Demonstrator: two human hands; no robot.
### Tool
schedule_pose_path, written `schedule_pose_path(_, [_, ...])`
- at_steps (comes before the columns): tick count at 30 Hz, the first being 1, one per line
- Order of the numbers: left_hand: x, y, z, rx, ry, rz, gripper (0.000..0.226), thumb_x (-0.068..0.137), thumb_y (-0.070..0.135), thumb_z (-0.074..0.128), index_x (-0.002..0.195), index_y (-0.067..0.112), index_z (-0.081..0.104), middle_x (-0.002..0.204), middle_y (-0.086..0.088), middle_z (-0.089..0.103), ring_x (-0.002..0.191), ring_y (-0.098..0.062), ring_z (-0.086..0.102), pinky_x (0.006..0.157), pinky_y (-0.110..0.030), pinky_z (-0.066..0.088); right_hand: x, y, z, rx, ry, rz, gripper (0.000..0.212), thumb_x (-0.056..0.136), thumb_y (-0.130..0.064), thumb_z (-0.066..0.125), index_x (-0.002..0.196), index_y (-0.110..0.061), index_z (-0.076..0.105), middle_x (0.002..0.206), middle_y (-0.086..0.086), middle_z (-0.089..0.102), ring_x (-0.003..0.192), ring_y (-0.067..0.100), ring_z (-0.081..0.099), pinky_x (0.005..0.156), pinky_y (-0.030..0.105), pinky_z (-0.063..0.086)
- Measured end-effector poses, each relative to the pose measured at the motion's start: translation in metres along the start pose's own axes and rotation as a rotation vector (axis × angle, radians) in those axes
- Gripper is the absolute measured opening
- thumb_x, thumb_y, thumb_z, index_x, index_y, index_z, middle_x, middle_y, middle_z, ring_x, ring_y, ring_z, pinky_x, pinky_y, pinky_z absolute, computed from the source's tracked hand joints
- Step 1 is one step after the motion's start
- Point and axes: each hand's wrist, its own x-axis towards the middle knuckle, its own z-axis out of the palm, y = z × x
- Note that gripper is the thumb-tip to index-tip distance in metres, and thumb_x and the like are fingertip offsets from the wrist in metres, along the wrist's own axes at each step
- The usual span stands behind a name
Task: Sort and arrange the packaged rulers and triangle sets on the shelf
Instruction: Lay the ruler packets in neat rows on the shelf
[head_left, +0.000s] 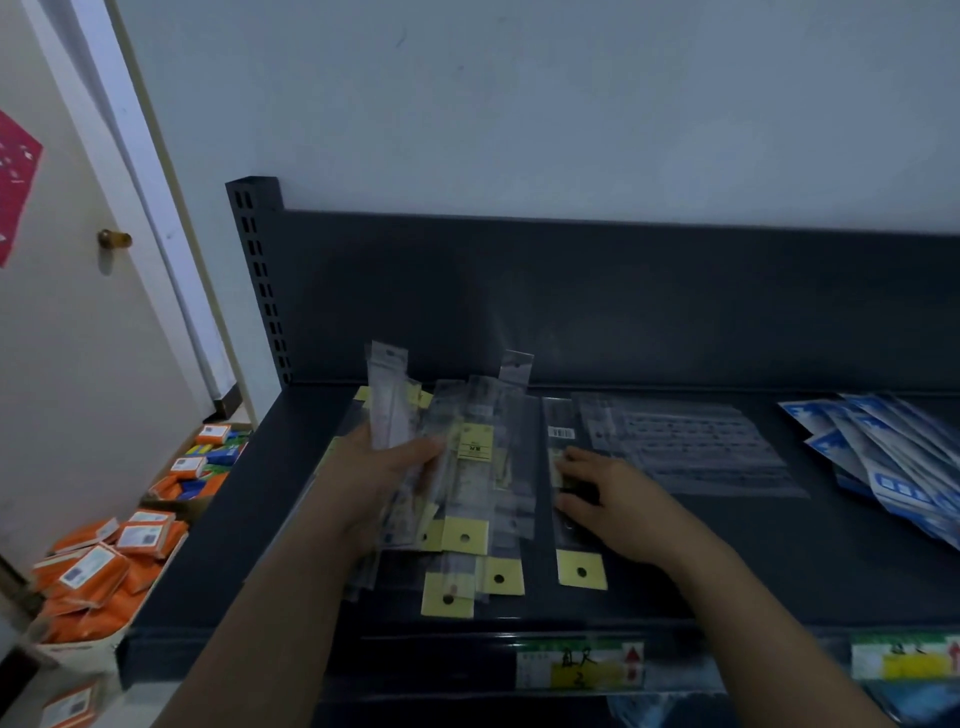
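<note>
On the dark shelf (779, 571) lies a loose pile of clear packaged rulers (478, 499) with yellow hang tabs. My left hand (379, 473) grips a bunch of these ruler packs (389, 395), their tops sticking up toward the back panel. My right hand (613, 499) rests flat on a single ruler pack (563, 431) lying apart to the right of the pile, fingers on its middle. A flat stack of clear packs (691, 447) lies further right. Blue-and-white triangle set packs (893, 457) fan out at the far right.
Price labels (579, 665) run along the shelf's front edge. To the left, below the shelf, boxes hold orange and blue packets (109, 566). A door with a brass knob (114, 239) stands at the left. The shelf's back panel (623, 301) rises behind the packs.
</note>
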Motion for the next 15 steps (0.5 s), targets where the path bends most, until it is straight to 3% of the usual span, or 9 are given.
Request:
schedule_pose_path(2, [-0.002, 0.001, 0.001, 0.024, -0.036, 0.014, 0.032, 0.077, 0.019, 0.078, 0.105, 0.009, 0.066, 0.091, -0.008, 0.073, 0.079, -0.023, 0.070, 0.057, -0.029, 0.054, 0.001, -0.002, 0.000, 0.008, 0.069, -0.034, 0.042, 0.094, -0.032, 0.056, 0.134, -0.018, 0.053, 0.153, -0.007, 0.031, 0.136, 0.008, 0.034, 0.098, 0.011, 0.022])
schedule_pose_path(4, [-0.003, 0.003, 0.001, 0.043, -0.045, 0.026, 0.029, 0.077, 0.015, 0.078, 0.103, 0.008, 0.066, 0.084, -0.007, 0.075, 0.072, -0.023, 0.072, 0.054, -0.029, 0.056, 0.002, -0.009, 0.002, 0.044, 0.114, -0.089, 0.043, 0.095, -0.029, 0.056, 0.136, -0.021, 0.050, 0.152, -0.008, 0.033, 0.136, 0.005, 0.031, 0.101, 0.008, 0.018])
schedule_pose_path(8, [0.001, 0.002, -0.003, 0.078, -0.018, -0.014, 0.022, 0.082, 0.015, 0.073, 0.102, 0.012, 0.065, 0.084, -0.009, 0.075, 0.073, -0.026, 0.073, 0.062, -0.039, 0.059, 0.007, -0.027, 0.011, 0.134, -0.036, -0.233, 0.045, 0.099, -0.023, 0.047, 0.143, -0.031, 0.040, 0.152, -0.016, 0.028, 0.142, -0.001, 0.013, 0.115, 0.019, 0.009])
schedule_pose_path(10, [0.001, 0.001, -0.004, 0.116, -0.020, -0.012, 0.014, 0.086, 0.016, 0.069, 0.099, 0.012, 0.066, 0.088, -0.010, 0.074, 0.078, -0.027, 0.072, 0.068, -0.041, 0.059, 0.008, -0.029, 0.015, 0.080, -0.097, -0.264, 0.041, 0.101, -0.021, 0.043, 0.140, -0.032, 0.044, 0.150, -0.017, 0.030, 0.141, 0.000, 0.017, 0.117, 0.023, 0.012])
schedule_pose_path(12, [0.002, 0.000, -0.003, 0.131, -0.017, 0.004, 0.009, 0.092, 0.014, 0.061, 0.098, 0.009, 0.065, 0.090, -0.010, 0.073, 0.083, -0.022, 0.069, 0.069, -0.035, 0.058, 0.008, -0.029, 0.013, 0.126, -0.046, -0.247, 0.038, 0.100, -0.014, 0.042, 0.135, -0.028, 0.051, 0.143, -0.022, 0.035, 0.137, -0.001, 0.026, 0.113, 0.013, 0.018])
schedule_pose_path(15, [0.008, -0.004, -0.002, 0.147, 0.003, 0.015, 0.012, 0.094, 0.018, 0.059, 0.095, 0.008, 0.065, 0.092, -0.009, 0.071, 0.085, -0.023, 0.067, 0.077, -0.039, 0.056, 0.012, -0.035, 0.009, 0.110, 0.047, -0.257, 0.040, 0.099, -0.005, 0.042, 0.134, -0.020, 0.052, 0.133, -0.027, 0.033, 0.130, -0.007, 0.026, 0.101, -0.004, 0.008])
